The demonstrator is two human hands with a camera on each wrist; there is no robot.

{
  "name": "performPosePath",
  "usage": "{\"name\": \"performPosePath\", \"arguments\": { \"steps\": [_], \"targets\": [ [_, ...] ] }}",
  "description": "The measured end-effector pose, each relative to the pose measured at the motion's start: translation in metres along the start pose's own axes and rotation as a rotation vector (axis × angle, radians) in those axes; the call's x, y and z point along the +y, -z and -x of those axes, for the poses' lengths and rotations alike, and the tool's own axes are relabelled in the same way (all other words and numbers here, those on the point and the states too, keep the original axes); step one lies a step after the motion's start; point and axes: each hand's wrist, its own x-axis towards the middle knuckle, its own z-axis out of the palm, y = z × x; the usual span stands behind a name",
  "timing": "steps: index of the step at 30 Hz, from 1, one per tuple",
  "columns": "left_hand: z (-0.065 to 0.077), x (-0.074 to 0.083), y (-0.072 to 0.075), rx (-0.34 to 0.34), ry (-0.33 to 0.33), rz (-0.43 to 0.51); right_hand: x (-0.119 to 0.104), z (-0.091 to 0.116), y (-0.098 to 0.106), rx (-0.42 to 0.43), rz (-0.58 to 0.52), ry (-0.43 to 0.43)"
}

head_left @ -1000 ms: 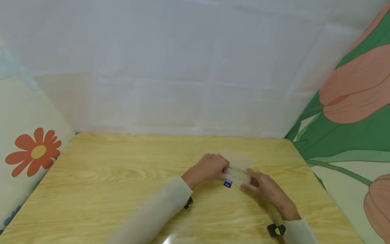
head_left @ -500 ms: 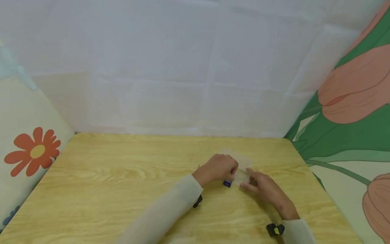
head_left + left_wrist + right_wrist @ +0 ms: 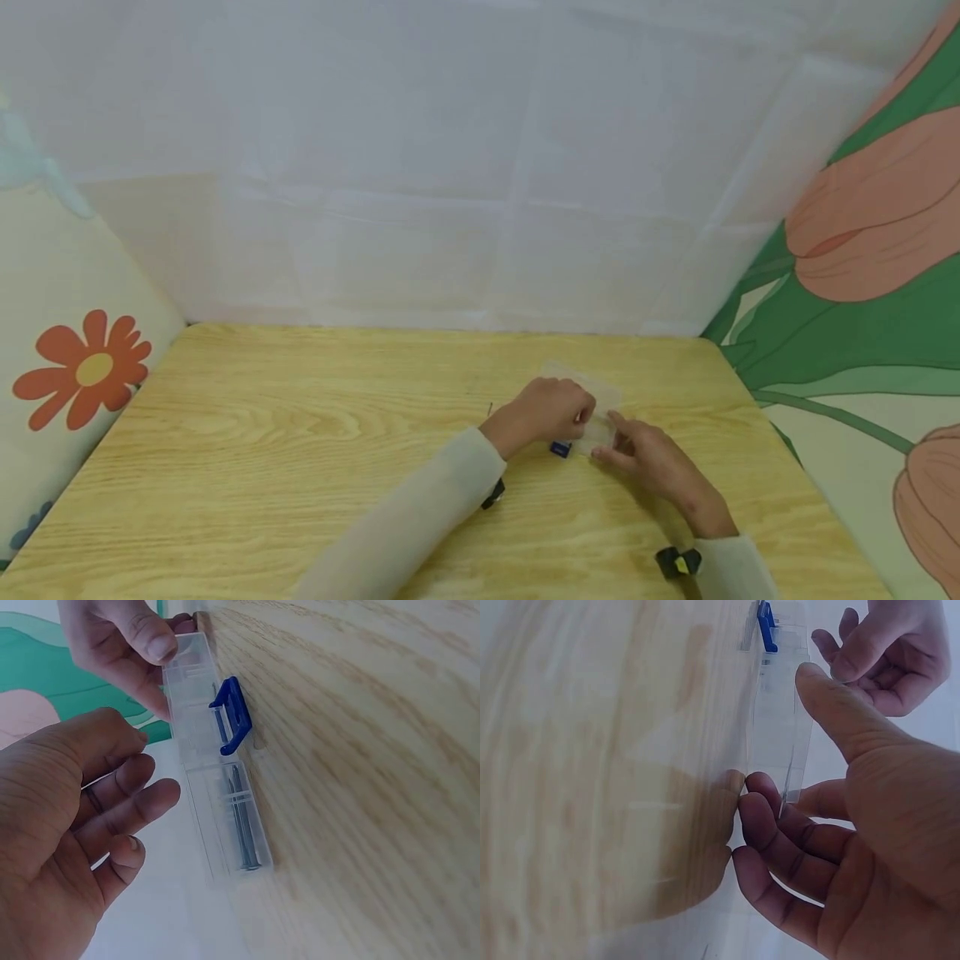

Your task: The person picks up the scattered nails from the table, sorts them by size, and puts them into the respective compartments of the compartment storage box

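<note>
A clear plastic box point(image 3: 199, 742) with a blue latch point(image 3: 238, 716) lies on the table, and in the head view its see-through lid point(image 3: 592, 386) lies folded back. Long steel nails point(image 3: 241, 825) lie inside one compartment; another shows behind the latch. My right hand point(image 3: 656, 467) grips the box's right end, thumb along its edge and fingers round its end in the right wrist view. Over the left part of the box is my left hand point(image 3: 551, 410), its fingers loosely bent with nothing visible between them; in the head view it partly covers the box and latch.
On the wood-grain table point(image 3: 262, 467), a thin dark sliver point(image 3: 490, 408) shows just left of my left hand. A white sheet point(image 3: 420, 167) hangs behind the table. Printed flower panels point(image 3: 862, 208) stand at both sides.
My left hand has moved right over the box, covering more of it and part of the blue latch. The thin dark sliver has come into view behind it. My right hand has stayed put.
</note>
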Motion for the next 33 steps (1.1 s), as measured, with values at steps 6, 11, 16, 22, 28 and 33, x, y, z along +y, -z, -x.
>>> {"name": "performPosePath", "arguments": {
  "steps": [6,11,16,22,28,33],
  "targets": [
    [0.003,-0.002,-0.002,0.002,0.01,-0.013,0.001,-0.002,-0.002,-0.008,0.006,-0.018],
    [0.009,-0.003,-0.001,0.008,0.025,0.004,0.001,-0.001,-0.001,-0.004,0.007,-0.006],
    [0.02,-0.005,0.0,0.012,0.054,0.024,0.0,-0.001,0.0,0.002,0.018,-0.021],
    [0.044,-0.011,0.003,0.057,0.083,0.027,-0.002,-0.001,0.0,0.007,0.019,-0.006],
    [0.072,-0.021,0.007,0.095,0.121,0.055,-0.003,-0.001,0.0,0.003,0.017,-0.008],
    [0.095,-0.028,0.011,0.1,0.179,0.058,-0.003,0.001,0.001,-0.004,0.016,-0.025]
  ]
}}
